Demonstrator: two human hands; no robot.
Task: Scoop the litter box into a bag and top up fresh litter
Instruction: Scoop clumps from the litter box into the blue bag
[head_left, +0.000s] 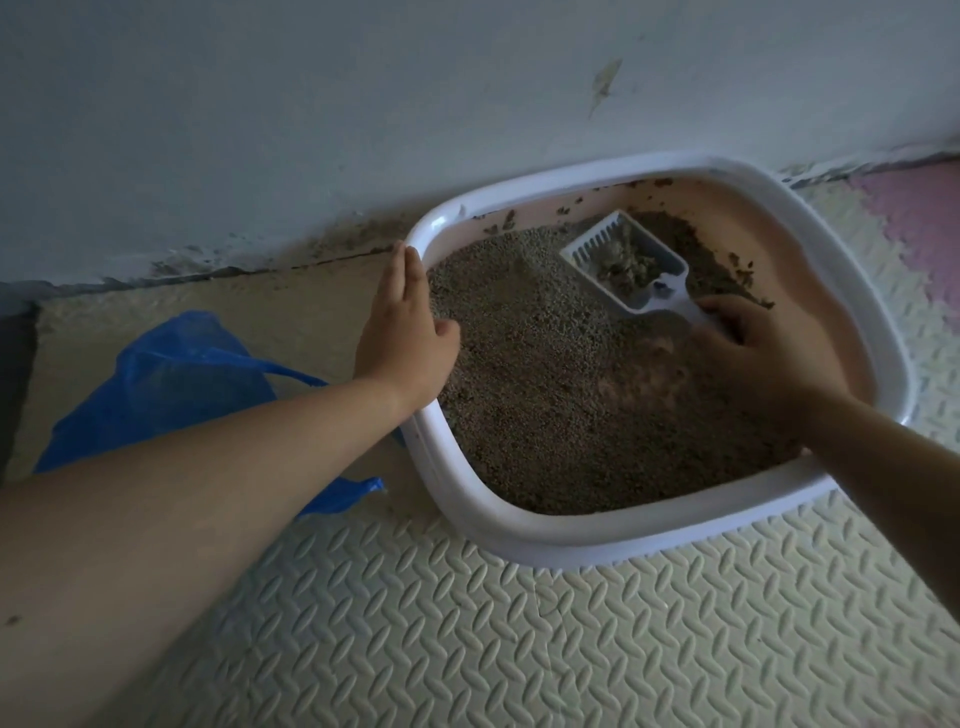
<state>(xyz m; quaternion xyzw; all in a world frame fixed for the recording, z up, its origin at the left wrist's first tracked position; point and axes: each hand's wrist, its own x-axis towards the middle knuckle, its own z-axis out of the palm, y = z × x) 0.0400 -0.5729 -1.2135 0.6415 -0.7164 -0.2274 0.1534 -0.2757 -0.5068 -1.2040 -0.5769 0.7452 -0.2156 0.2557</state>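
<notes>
A white litter box with a pinkish inner wall stands on the floor against the wall, holding grey-brown litter. My right hand grips the handle of a white slotted scoop, which lies over the far part of the litter with clumped waste in it. My left hand lies flat on the box's left rim, fingers straight and together, thumb inside the rim. A blue plastic bag sits on the floor left of the box, partly hidden by my left forearm.
Cream foam floor mats with a raised pattern cover the floor; a pink mat lies at the far right. The pale wall runs close behind the box, with dirt along its base. Bits of litter stick to the box's far inner wall.
</notes>
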